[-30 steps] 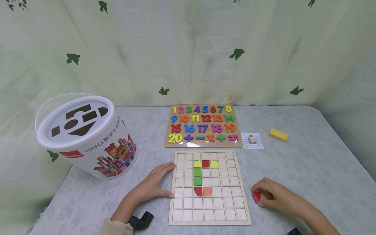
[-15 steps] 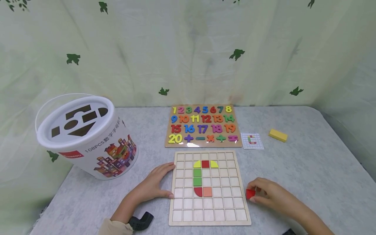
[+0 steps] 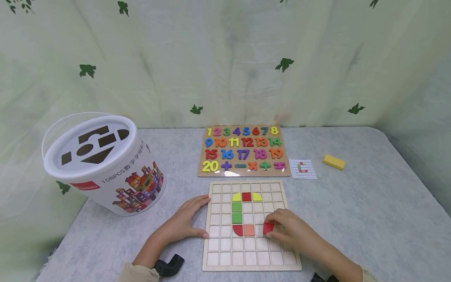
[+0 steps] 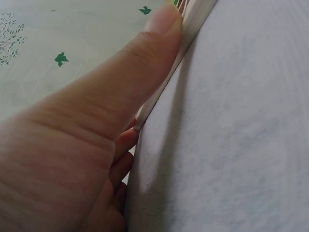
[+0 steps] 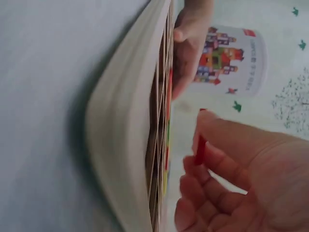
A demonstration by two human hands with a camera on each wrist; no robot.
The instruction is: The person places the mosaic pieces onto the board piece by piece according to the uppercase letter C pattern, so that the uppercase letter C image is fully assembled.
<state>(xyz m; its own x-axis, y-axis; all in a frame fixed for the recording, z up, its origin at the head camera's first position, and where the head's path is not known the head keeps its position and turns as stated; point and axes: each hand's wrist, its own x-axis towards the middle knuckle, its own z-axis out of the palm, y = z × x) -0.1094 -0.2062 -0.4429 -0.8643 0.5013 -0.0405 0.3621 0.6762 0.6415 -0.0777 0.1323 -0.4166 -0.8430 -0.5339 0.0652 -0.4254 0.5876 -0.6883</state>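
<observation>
A wooden grid board (image 3: 250,258) lies flat on the table, with several coloured tiles set in its cells in a C-like shape. At the lower end of that shape sit a red quarter-round tile (image 3: 238,230) and an orange square tile (image 3: 249,230). My right hand (image 3: 292,231) pinches a red tile (image 3: 268,228) between thumb and fingers over the board, right of the orange one; the right wrist view shows this tile (image 5: 201,151) edge-on, apart from the board. My left hand (image 3: 183,221) rests along the board's left edge, thumb (image 4: 140,63) and fingertips touching it.
Behind the board lies a number puzzle (image 3: 244,150). A small pattern card (image 3: 303,169) is beside it, and a yellow block (image 3: 333,161) lies farther right. A large white bucket (image 3: 105,168) stands at the left. A leaf-patterned curtain (image 3: 225,78) hangs behind the table.
My right hand has moved left with the red tile, from the table right of the board to above its cells. The left hand has stayed in place.
</observation>
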